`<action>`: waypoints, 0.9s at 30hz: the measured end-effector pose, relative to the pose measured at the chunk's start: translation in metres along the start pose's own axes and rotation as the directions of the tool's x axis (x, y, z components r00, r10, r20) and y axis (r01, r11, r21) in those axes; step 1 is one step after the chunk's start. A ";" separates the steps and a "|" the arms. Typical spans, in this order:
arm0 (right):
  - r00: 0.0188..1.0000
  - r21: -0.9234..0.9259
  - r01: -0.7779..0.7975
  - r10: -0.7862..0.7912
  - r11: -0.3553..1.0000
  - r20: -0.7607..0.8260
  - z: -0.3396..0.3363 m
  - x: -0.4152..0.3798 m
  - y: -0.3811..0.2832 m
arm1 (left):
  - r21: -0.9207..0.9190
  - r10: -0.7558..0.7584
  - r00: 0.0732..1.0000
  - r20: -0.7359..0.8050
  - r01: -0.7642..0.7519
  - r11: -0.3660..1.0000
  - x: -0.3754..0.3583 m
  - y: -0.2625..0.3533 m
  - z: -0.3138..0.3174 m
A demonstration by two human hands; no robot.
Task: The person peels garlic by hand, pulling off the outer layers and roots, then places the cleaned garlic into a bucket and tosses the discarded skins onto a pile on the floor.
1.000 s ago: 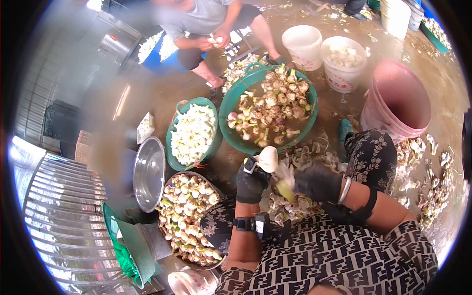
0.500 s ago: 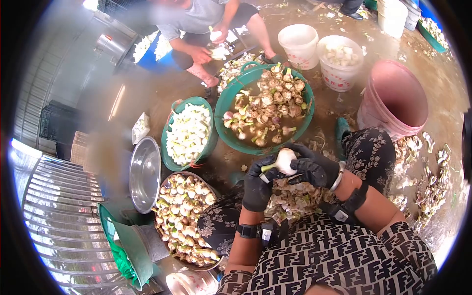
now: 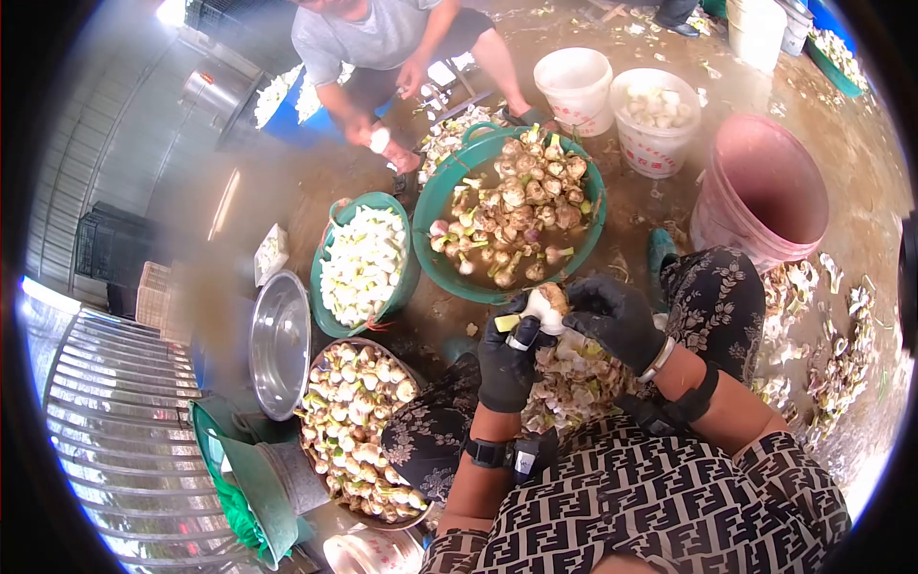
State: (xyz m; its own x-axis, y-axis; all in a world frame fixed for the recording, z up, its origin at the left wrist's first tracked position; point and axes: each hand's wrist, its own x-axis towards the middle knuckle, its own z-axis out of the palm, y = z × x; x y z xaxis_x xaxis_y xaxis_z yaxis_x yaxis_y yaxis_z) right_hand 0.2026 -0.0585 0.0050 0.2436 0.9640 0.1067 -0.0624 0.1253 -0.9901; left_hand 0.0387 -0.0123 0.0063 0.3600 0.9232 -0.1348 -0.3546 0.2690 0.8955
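Observation:
My left hand point(image 3: 507, 359), in a black glove, is closed around a garlic bulb point(image 3: 549, 314) in front of my lap. The bulb's cut green stem points left, and a brown, dirty patch shows on its upper side. A pale band shows by the left fingers. My right hand point(image 3: 617, 320), also gloved in black, has its fingers curled against the bulb's right side; the fingertips are partly hidden. Just beyond my hands stands a green tub point(image 3: 445, 273) of unpeeled garlic bulbs point(image 3: 521, 191) in water. Peeled skins point(image 3: 569, 387) are heaped below my hands.
Left stand a green basket point(image 3: 409, 277) of peeled white garlic, a metal basin point(image 3: 279, 344) and a bowl of garlic bulbs point(image 3: 359, 421). White buckets point(image 3: 574, 91) and a pink bucket point(image 3: 760, 191) are at right. Opposite sits a person point(image 3: 368, 48) with garlic in one hand.
The bulb has turned in my hands, so its brown patch now shows at the top. My right hand has shifted slightly. The person opposite has lowered a hand with white garlic.

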 end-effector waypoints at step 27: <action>0.916 -0.638 0.080 0.196 0.766 0.350 -0.042 0.017 0.060 | 0.583 0.226 0.967 0.114 -0.249 0.774 -0.011 0.013 -0.001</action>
State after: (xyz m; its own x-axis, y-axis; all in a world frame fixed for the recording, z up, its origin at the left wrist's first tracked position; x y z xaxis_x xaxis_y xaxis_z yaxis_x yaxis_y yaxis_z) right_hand 0.2439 -0.0446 -0.0567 -0.1281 0.9897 -0.0645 0.5894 0.0237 -0.8075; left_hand 0.0290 -0.0189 0.0190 0.3662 0.9228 0.1202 0.1387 -0.1819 0.9735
